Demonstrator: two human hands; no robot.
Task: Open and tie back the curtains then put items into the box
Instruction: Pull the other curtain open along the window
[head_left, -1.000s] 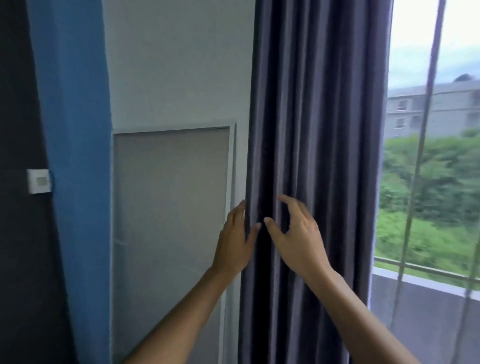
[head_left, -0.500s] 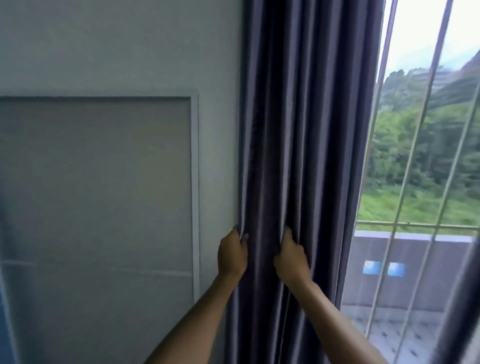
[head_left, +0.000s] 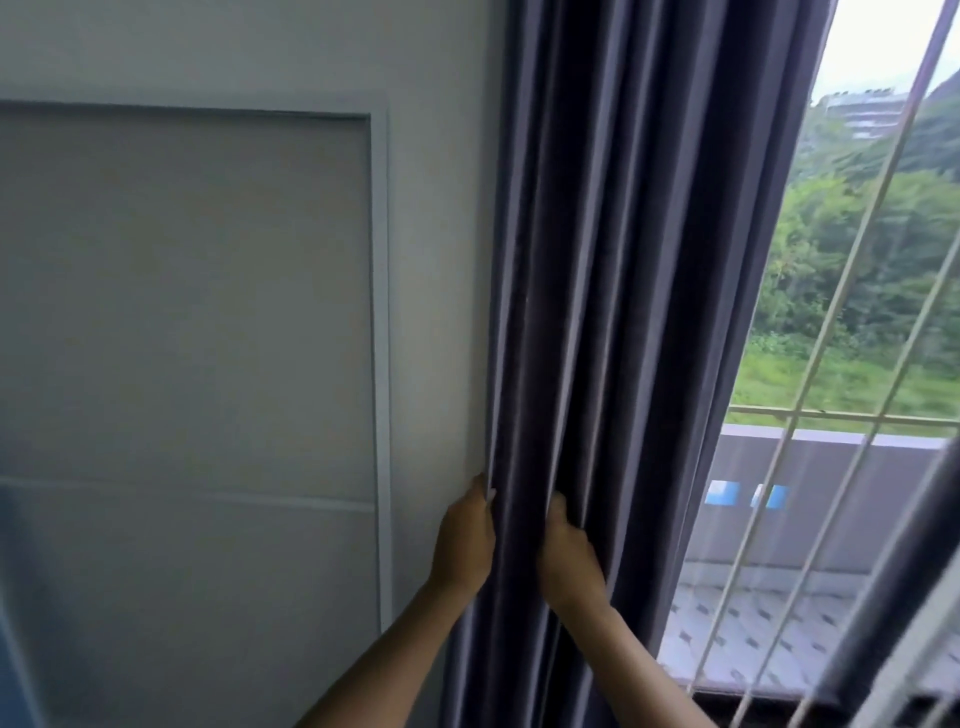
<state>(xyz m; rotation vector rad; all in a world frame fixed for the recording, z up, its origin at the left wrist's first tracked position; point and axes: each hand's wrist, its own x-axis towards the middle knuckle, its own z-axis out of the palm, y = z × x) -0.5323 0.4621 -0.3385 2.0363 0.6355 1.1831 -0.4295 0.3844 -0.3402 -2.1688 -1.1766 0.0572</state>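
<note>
A dark grey curtain (head_left: 639, 260) hangs gathered in folds between the wall and the window. My left hand (head_left: 462, 540) grips the curtain's left edge next to the wall, fingers curled round the fabric. A little to the right, my right hand (head_left: 569, 556) grips a fold of the same curtain, fingertips buried in the cloth. Both hands are at about the same height. No box and no tie-back is in view.
A pale wall with a framed recessed panel (head_left: 187, 322) fills the left half. On the right is a window with white bars (head_left: 810, 395), a balcony wall and green trees outside. A second dark curtain edge (head_left: 893, 597) shows at lower right.
One second ago both hands were spread open in front of the curtain; now both grip its folds. The view has swung right and closer to the curtain.
</note>
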